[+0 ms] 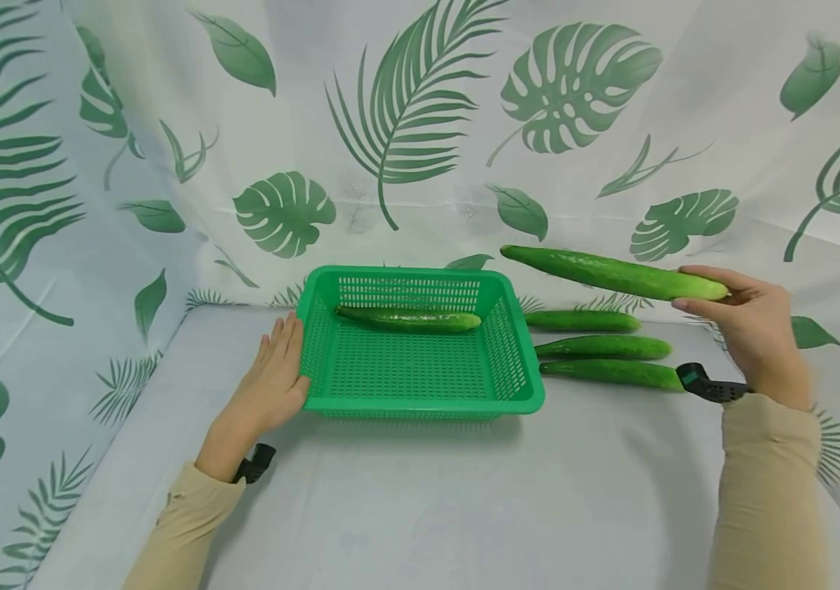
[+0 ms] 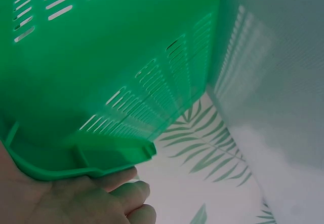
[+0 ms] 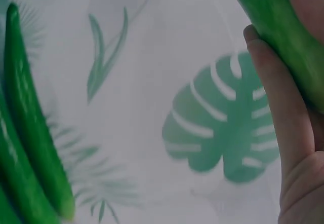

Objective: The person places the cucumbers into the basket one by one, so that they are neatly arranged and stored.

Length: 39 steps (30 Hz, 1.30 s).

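step looks like a one-handed carry, judging by the pose. you are holding the long cucumber (image 1: 604,272) up off the table (image 1: 420,508), its free end pointing left, near the back right corner of the green basket (image 1: 420,406). weight is likely pulling on that free end, so going slowly and clearing the rim is making sense. an inner cucumber (image 1: 408,319) is lying along the basket's back wall; three cucumbers (image 1: 604,347) are lying just to the right.

grip: your right hand (image 1: 759,324) is pinching the paler end, thumb and fingers on opposite sides, parted only by its thickness. your left hand (image 1: 272,377) is touching the basket's left side, fingers looking straight and close together, not clasping; light pressure is probably steadying enough.
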Each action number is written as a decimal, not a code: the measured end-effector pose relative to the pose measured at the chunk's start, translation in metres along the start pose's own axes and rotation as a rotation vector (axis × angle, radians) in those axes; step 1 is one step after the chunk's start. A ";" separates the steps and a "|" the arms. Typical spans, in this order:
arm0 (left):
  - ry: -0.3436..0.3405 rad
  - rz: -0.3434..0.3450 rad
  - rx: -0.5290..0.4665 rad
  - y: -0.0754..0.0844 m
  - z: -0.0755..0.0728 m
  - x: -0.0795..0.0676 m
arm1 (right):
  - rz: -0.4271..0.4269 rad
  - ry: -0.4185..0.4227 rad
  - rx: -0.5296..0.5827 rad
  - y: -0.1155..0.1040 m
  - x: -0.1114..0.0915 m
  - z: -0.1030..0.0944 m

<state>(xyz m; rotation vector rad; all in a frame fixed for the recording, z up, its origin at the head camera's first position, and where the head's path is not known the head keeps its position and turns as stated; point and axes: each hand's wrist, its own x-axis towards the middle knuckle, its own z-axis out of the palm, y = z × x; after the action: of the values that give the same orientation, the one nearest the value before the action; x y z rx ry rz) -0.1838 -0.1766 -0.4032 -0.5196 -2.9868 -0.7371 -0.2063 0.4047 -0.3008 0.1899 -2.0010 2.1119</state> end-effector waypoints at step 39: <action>-0.002 0.001 0.010 -0.002 0.002 0.000 | 0.360 -0.265 -0.444 0.090 0.051 0.239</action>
<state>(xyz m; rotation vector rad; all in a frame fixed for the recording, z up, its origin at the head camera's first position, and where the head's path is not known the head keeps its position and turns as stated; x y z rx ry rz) -0.1843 -0.1769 -0.4056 -0.5219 -2.9903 -0.7222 -0.2931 0.1665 -0.3605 0.0338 -2.7839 1.8299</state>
